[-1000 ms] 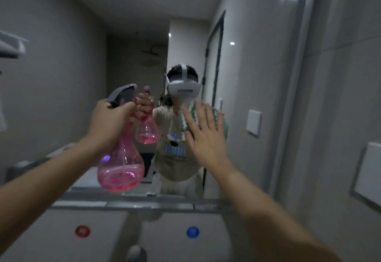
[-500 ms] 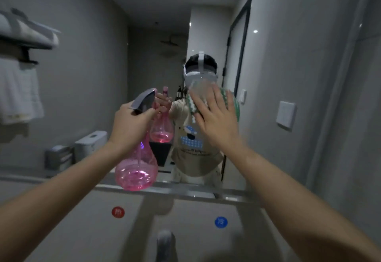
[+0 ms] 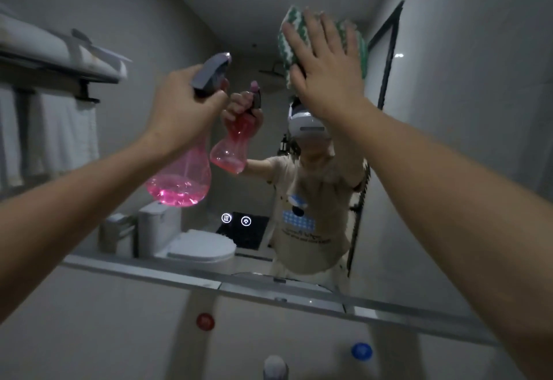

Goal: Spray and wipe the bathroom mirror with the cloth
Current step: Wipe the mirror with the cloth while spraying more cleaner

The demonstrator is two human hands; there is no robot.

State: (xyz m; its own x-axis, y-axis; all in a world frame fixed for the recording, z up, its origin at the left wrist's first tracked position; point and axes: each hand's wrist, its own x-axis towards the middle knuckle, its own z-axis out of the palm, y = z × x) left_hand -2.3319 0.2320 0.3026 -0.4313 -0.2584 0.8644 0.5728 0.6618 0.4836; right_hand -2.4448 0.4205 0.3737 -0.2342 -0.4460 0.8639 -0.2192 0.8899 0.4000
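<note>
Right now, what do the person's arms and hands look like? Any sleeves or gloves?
Both forearms are bare right to the picture's edge, with no sleeves showing. The left hand and right hand wear no gloves, and I see no rings, watch or bracelet.

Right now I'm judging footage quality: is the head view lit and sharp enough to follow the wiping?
Head view: dim, grey room light; ceiling lamp glare at top. Wide-angle bending bows the mirror's lower edge. The right hand and green-white cloth look slightly smeared; the left hand and pink spray bottle read clearly.
</note>
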